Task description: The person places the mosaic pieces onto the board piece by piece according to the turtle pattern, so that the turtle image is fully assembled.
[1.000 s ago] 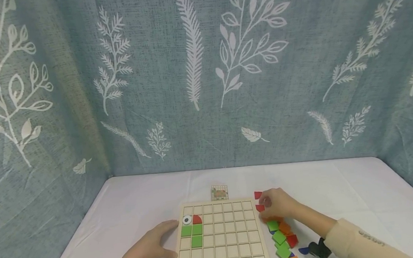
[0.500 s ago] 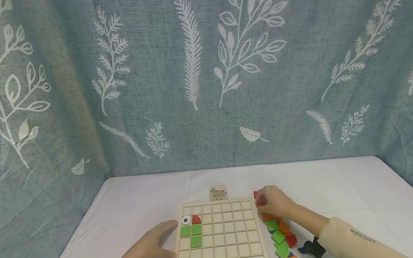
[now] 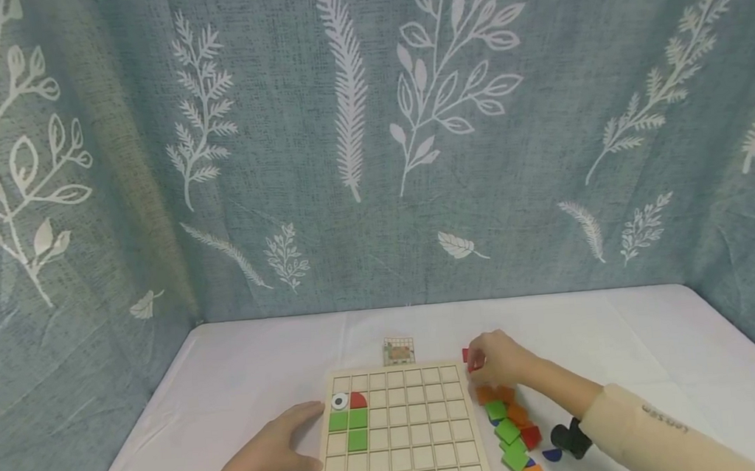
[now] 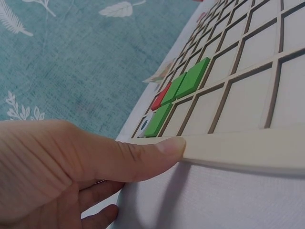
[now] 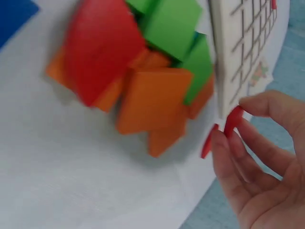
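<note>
Watching remotely, I've got the right hand [image 3: 503,359] pinching a red piece [image 5: 233,120] between thumb and fingers, just off the board's [image 3: 423,457] far right corner, second red piece [image 5: 209,141] right beside it. Left hand [image 3: 271,451] is spread wide at the left edge, thumb on the rim. Far left squares hold an eye tile [image 3: 339,401], a red tile [image 3: 359,399] and three green tiles [image 3: 356,417]. Loose tile heap [image 3: 508,431] sits to the right, picture card [image 3: 398,351] just past the far edge.
</note>
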Demonstrator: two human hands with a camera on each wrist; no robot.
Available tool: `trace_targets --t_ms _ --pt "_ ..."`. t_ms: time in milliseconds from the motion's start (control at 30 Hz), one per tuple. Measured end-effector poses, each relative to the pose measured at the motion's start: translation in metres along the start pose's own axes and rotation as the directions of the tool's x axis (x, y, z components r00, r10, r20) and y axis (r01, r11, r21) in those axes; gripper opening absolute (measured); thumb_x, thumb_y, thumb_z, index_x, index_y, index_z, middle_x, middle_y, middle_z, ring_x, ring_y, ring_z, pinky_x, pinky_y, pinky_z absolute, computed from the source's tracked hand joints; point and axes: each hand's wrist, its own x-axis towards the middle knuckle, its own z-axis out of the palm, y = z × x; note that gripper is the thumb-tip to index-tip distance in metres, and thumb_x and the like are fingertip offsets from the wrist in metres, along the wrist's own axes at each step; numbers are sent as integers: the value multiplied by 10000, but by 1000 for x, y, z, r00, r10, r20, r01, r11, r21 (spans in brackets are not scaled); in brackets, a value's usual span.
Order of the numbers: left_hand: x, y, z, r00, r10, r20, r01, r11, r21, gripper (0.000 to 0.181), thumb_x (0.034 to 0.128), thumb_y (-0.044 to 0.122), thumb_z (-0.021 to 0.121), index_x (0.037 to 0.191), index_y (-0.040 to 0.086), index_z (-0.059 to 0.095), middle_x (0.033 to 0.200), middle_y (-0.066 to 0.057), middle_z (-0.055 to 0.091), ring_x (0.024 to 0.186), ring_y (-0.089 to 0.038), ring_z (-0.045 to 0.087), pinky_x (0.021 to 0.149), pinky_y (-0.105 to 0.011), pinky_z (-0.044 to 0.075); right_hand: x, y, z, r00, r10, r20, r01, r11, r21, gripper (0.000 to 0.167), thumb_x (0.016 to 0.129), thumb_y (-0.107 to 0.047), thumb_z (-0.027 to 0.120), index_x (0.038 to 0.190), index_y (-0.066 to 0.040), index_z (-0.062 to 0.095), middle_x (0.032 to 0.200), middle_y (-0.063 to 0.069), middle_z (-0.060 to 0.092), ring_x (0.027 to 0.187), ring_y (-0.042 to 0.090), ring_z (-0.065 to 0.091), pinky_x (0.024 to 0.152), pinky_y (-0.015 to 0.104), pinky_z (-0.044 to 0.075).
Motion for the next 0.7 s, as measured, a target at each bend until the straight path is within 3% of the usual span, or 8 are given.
trace_targets --t_ms 233,500,700 --pt "-1 0 1 1000 -15 4 15 1000 -14 791 539 141 818 1274 64 537 1350 -167 480 1286 -408 362 1055 -579 289 3 -11 -5 998 -23 61 22 1000 17 142 737 -25 706 657 -88 608 575 -28 513 457 75 460 428 195 420" --pt "-2 0 1 1000 -15 -5 14 1000 -9 791 532 135 820 1269 65 542 1347 -164 485 1285 -403 367 1058 -573 291 6 -27 -1 990 -141 -9 141 990 10 102 747 -45 701 688 -82 627 638 -28 563 589 87 476 507 194 428" --pt "-1 -1 1 1000 -14 -6 14 1000 -6 790 528 132 821 1266 70 546 1346 -163 486 1284 -404 367 1055 -577 292 8 -45 9 976 -217 2 216 971 103 81 750 -53 719 720 -66 645 654 -21 595 587 60 492 512 177 436"
